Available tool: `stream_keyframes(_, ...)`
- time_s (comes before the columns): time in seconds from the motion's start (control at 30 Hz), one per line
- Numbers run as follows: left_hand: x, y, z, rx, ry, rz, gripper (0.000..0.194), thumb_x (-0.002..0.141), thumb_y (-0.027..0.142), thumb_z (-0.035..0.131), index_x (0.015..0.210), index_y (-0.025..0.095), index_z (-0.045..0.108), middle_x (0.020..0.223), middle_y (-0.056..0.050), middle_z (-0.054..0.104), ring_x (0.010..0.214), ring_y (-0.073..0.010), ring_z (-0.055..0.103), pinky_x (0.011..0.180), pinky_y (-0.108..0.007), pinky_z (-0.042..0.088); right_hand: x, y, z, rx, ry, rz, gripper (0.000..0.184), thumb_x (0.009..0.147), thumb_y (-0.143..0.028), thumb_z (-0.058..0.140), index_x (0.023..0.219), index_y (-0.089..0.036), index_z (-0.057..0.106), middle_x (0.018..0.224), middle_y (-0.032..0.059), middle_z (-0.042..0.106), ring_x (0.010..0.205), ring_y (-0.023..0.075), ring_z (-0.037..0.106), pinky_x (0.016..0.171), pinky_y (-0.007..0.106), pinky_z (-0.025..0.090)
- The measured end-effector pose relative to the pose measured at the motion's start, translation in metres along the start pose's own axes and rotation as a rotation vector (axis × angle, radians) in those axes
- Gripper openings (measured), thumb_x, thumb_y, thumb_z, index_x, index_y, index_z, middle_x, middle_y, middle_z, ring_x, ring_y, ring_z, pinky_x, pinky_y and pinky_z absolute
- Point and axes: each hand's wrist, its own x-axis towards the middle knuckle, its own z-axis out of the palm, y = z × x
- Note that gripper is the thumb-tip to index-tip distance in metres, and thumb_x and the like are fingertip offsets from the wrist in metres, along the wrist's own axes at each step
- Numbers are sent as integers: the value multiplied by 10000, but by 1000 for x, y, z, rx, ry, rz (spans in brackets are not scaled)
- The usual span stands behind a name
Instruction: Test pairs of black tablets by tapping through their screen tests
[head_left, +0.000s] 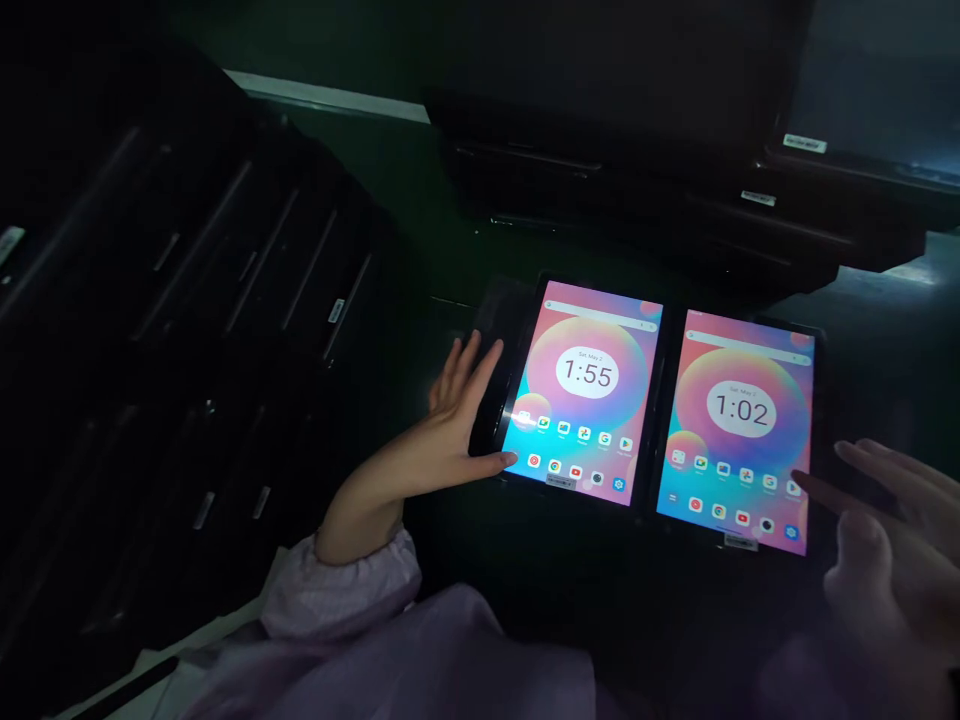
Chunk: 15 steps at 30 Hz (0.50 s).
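Hands at two lit home screens, light fingertips called for. Left hand (446, 425), spread, rests thumb (498, 463) on left tablet (589, 375); right hand (904, 530), loosely spread, reaches right tablet (742, 410), contact unclear. Dark surface (457, 540), dim room; labelled black slabs (255, 240) left, far.

Labelled dark panels (225, 240) overlap at left; a labelled stack (622, 90) sits upper right.
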Motion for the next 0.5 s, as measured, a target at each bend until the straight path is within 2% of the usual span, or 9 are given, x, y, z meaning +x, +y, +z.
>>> stream_keyframes(0.07, -1, -1, 0, -5, 17, 2, 1221, 919, 538, 852, 1790, 455, 1, 1907, -132, -88, 1705, -517, -141, 1275, -861, 103, 10, -8, 2, 29, 21, -95, 465, 993, -174, 711, 1328, -486, 791, 1133, 13, 809, 1115, 340, 767, 788, 486, 610)
stream_keyframes(0.1, -1, -2, -1, -10, 30, 5, 1224, 916, 535, 856, 1791, 451, 4, 1909, -133, -74, 1709, -516, -124, 1281, -853, 106, 15, -12, 2, 39, 7, -128, 523, 983, -136, 710, 1350, -503, 773, 1150, -4, 812, 1126, 330, 765, 766, 460, 606)
stream_keyframes(0.17, -2, -4, -2, -30, 44, 14, 1229, 904, 559, 862, 1796, 434, 26, 1910, -139, -49, 1717, -514, -88, 1296, -831, 128, 20, -19, 2, 54, -60, -172, 544, 963, -94, 717, 1306, -508, 794, 1236, -34, 802, 1210, 328, 740, 824, 458, 609)
stream_keyframes(0.27, -2, -5, -4, -80, 35, 7, 1254, 883, 622, 863, 1802, 404, 38, 1909, -154, -30, 1718, -520, -69, 1299, -825, 132, 21, -28, 7, 45, -248, -284, 260, 951, -126, 754, 1001, -356, 865, 1373, -14, 762, 1361, 347, 668, 956, 465, 619)
stream_keyframes(0.33, -3, -4, -5, -118, 42, -12, 1265, 866, 640, 872, 1802, 405, 55, 1909, -148, -35, 1715, -520, -89, 1297, -831, 89, 19, -34, 13, 30, -331, -355, 191, 969, -150, 747, 861, -282, 833, 1420, 24, 737, 1423, 351, 628, 1002, 448, 635)
stream_keyframes(0.5, -3, 1, -3, -176, 55, -39, 1240, 870, 620, 878, 1797, 428, 76, 1912, -127, -46, 1716, -492, -146, 1302, -825, 44, 15, -39, 24, 1, -346, -401, 186, 981, -130, 739, 861, -245, 823, 1442, 76, 715, 1520, 374, 544, 1062, 457, 622)
